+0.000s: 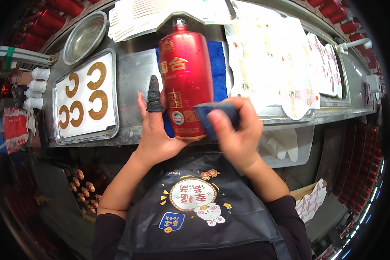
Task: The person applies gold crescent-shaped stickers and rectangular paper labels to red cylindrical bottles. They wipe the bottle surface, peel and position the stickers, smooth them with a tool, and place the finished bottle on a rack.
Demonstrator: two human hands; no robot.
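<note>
A glossy red bottle [186, 86] with gold markings stands at the middle, its neck pointing away from me. My left hand [157, 135] grips it low on the left side, and a black finger cot [154, 96] covers one raised finger. Part of that hand is hidden behind the bottle. In my right hand [242, 136] a folded dark blue cloth [223, 113] is pinched, pressed against the bottle's lower right side. Beneath and behind the bottle lies a bright blue towel [219, 65] on the metal bench.
On the left, a tray [115, 97] carries gold C-shaped decals, with a metal bowl [86, 38] behind it. Printed decal sheets [268, 65] spread to the right. A clear plastic bin [305, 149] hangs below the bench edge. Red bottles [364, 147] line the right side.
</note>
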